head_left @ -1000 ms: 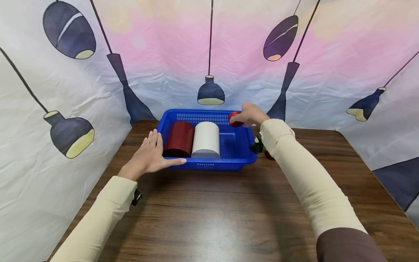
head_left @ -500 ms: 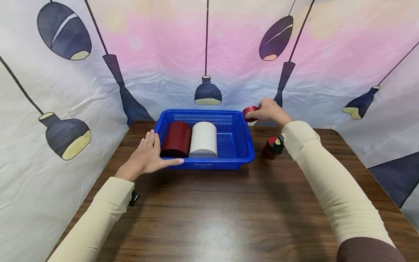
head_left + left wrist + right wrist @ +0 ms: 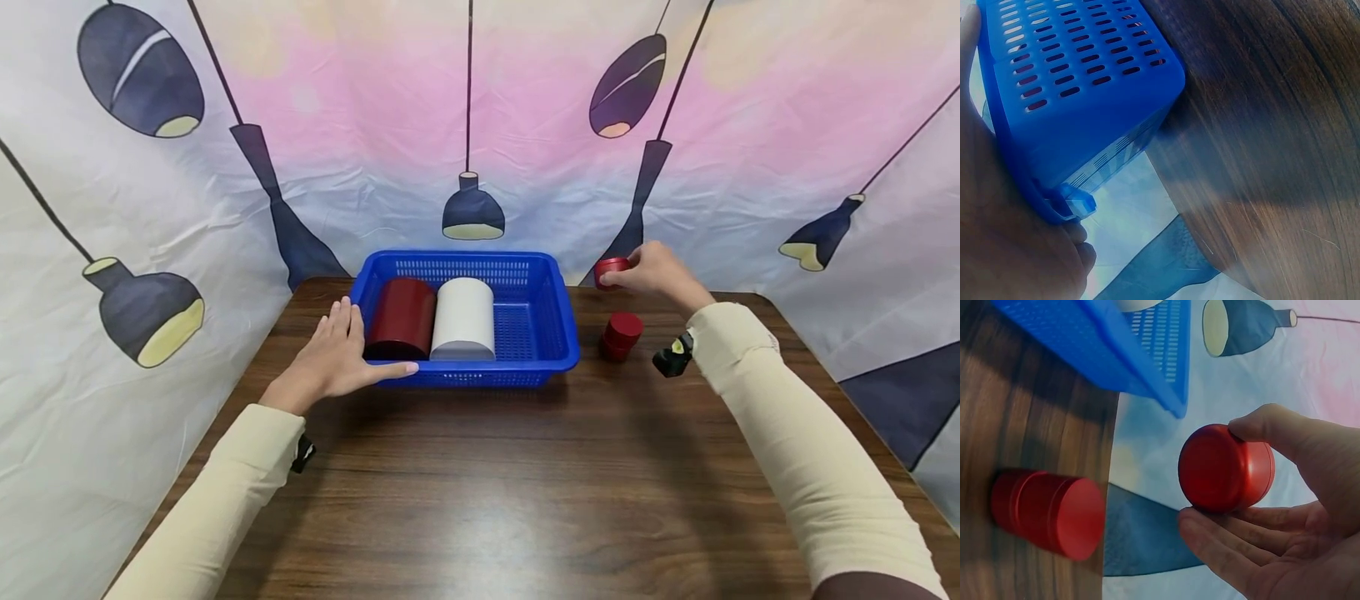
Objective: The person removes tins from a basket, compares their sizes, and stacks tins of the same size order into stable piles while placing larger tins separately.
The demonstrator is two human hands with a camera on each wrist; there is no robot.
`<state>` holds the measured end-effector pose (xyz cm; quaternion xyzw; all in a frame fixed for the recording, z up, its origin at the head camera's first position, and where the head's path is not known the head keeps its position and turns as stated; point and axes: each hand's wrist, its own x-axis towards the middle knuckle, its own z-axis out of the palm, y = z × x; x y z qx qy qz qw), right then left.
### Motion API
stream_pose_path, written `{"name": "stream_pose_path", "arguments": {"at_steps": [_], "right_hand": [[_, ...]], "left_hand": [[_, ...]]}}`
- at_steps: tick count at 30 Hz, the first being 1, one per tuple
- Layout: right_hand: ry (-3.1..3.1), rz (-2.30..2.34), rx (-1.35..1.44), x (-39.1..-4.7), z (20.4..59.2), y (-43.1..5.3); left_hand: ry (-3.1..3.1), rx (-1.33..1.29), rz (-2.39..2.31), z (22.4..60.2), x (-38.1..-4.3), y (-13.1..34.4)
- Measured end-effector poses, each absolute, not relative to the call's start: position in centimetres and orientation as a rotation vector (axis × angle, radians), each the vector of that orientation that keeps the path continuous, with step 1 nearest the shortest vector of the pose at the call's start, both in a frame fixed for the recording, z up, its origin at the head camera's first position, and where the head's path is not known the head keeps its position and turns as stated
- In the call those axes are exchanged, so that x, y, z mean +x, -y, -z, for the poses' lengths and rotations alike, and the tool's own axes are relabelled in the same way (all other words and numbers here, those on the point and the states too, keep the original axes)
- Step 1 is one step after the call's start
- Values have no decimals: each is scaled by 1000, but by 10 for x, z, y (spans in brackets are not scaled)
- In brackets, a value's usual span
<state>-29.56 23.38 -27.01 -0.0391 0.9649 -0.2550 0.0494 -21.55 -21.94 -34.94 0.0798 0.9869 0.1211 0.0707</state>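
My right hand (image 3: pixel 660 271) pinches a small round red tin (image 3: pixel 1225 469) between thumb and fingers, up in the air beyond the basket's right end. Below it, a short stack of similar red tins (image 3: pixel 622 337) stands on the table, just right of the blue plastic basket (image 3: pixel 465 367). My left hand (image 3: pixel 330 354) rests on the basket's front left corner, fingers straight and thumb along the front rim. Inside the basket lie a dark red round-topped block (image 3: pixel 402 317) and a white one (image 3: pixel 464 318), side by side at the left and middle.
The brown wooden table (image 3: pixel 480 483) reaches toward me. Behind it hangs a cloth backdrop (image 3: pixel 375 108) printed with lamps. The basket's right part shows its bare slotted floor.
My right hand has carried the red tin rightward, out from over the basket. The red stack, earlier mostly hidden by the wrist, now shows fully. The left hand stays on the basket.
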Motion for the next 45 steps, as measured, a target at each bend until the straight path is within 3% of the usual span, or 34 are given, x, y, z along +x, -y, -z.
{"name": "stream_pose_path", "arguments": {"at_steps": [20, 45], "right_hand": [[-2977, 869, -178, -277, 316, -270], [-3012, 1100, -226, -266, 354, -281]], "left_hand": [[-2969, 258, -370, 351, -215, 220], [-2962, 257, -362, 348, -215, 219]]}}
